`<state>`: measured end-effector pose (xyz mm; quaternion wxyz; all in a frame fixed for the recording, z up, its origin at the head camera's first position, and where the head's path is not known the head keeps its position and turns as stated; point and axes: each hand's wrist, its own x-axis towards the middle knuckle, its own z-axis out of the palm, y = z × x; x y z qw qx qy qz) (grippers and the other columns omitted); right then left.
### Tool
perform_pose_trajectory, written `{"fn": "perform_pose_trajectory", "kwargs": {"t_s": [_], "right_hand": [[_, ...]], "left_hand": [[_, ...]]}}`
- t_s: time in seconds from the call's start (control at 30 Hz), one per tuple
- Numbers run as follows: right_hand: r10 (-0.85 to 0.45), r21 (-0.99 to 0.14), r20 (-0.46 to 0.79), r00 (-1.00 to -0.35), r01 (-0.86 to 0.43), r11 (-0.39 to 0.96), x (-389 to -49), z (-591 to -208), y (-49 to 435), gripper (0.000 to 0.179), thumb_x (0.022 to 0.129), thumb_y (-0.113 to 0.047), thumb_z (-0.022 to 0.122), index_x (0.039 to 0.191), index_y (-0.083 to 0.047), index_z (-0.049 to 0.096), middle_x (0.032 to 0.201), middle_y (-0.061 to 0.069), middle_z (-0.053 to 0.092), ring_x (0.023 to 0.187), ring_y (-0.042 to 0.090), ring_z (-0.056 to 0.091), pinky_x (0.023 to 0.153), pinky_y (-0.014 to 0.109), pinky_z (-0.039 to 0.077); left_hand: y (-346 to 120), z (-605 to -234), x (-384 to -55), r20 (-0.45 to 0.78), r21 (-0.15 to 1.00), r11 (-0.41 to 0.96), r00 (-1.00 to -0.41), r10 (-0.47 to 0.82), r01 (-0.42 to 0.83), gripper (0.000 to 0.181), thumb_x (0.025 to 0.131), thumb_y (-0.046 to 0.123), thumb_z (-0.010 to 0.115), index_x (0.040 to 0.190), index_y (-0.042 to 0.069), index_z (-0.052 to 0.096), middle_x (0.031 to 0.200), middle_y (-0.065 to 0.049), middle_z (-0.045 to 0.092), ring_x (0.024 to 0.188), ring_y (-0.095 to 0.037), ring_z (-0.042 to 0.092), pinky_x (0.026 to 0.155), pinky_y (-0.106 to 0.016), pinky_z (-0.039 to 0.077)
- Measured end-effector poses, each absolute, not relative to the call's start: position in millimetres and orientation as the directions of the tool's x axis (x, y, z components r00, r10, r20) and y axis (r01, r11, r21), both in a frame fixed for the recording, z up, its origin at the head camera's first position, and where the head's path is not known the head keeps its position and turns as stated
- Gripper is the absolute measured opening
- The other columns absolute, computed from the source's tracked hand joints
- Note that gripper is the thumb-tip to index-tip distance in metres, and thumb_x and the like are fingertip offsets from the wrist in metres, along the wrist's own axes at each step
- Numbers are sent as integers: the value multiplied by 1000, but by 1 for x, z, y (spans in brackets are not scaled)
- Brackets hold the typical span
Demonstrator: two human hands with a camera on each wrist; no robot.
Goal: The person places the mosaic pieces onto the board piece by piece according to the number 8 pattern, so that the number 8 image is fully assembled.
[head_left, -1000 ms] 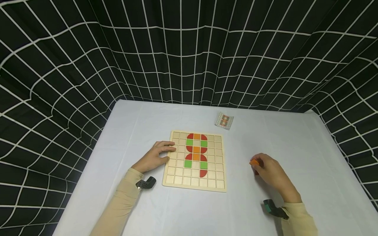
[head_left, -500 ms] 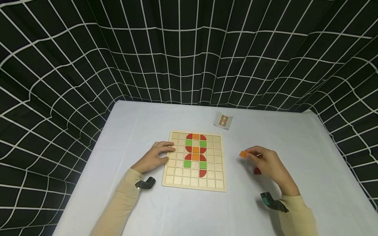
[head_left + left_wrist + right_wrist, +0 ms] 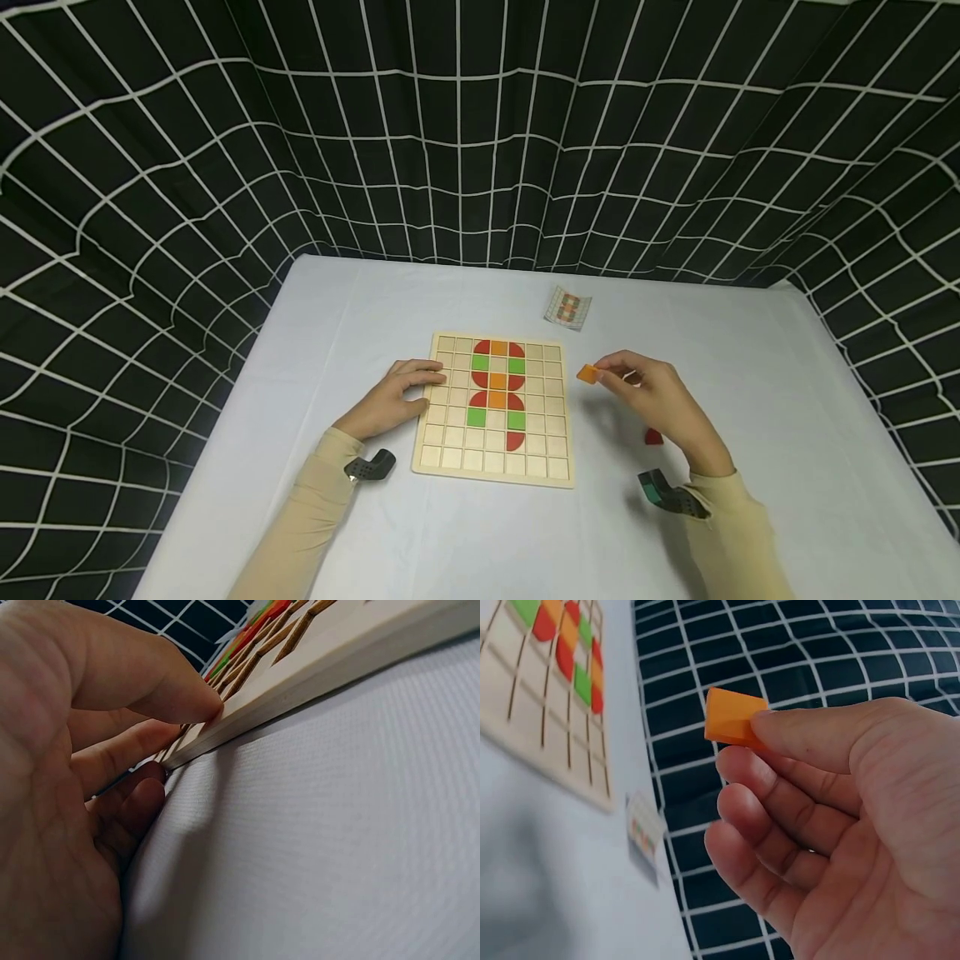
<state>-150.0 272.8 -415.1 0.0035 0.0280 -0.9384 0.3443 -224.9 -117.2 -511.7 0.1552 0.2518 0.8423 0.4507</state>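
My right hand (image 3: pixel 656 398) pinches an orange square tile (image 3: pixel 733 716) between thumb and index finger, raised just off the right edge of the wooden grid board (image 3: pixel 453 437). In the right wrist view its other fingers curl loosely below the tile. My left hand (image 3: pixel 390 400) rests at the board's left side with fingers relaxed; its thumb (image 3: pixel 199 705) touches the rim in the left wrist view. On the board, red quarter-round tiles, green squares and orange squares form a pattern down the middle columns. A red quarter-round tile (image 3: pixel 517 441) sits lowest in it.
One loose red tile (image 3: pixel 653 437) lies on the white tablecloth (image 3: pixel 487 542) beneath the right forearm side. Behind the board lies a small printed card (image 3: pixel 567 308) showing a coloured grid pattern. Black curtains (image 3: pixel 495 167) with white grid lines surround the table.
The right hand has lifted the orange tile from near the loose red tile and carried it left and away from me toward the board. The left hand has stayed put.
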Motion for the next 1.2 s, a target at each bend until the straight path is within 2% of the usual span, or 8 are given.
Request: {"fn": "perform_pose_trajectory", "kwargs": {"t_s": [0.2,0.4,0.57,0.9,1.2], "right_hand": [[-100,-663,31,-995,-95,743,-159,-410,255,11,96,-15,69,105,-11,72,99,3,75,88,19,61,76,26,53],[-166,-689,39,-985,-147,710,-166,-408,237,10,95,-13,69,105,-11,72,98,2,75,90,18,63,81,32,55],[-208,-712,15,-978,-156,685,-170,-410,223,9,95,-15,70,103,-13,73,96,-2,75,89,17,64,82,33,56],[-287,-729,41,-957,-225,646,-170,-420,201,6,94,-14,71,99,-15,74,89,-3,66,83,16,55,67,23,48],[-331,-724,-4,-944,-226,651,-167,-432,187,4,94,-18,72,95,-17,76,88,-7,66,82,14,53,68,22,47]], "left_hand": [[-117,-512,-225,-33,832,472,-824,565,291,44,92,6,64,136,12,64,155,2,48,148,-24,33,125,-51,31],[-117,-511,-225,-39,841,464,-824,565,278,43,93,6,65,136,13,64,155,3,47,149,-23,32,126,-51,30],[-117,-510,-225,-44,845,460,-822,567,272,43,93,6,65,136,13,64,155,3,47,150,-24,31,126,-51,29],[-117,-510,-225,-42,842,463,-822,568,277,42,93,6,64,135,12,65,155,2,48,149,-24,32,126,-51,29],[-118,-510,-225,-48,846,460,-822,568,269,43,94,6,64,136,13,64,155,3,48,150,-24,31,127,-52,28]]}}
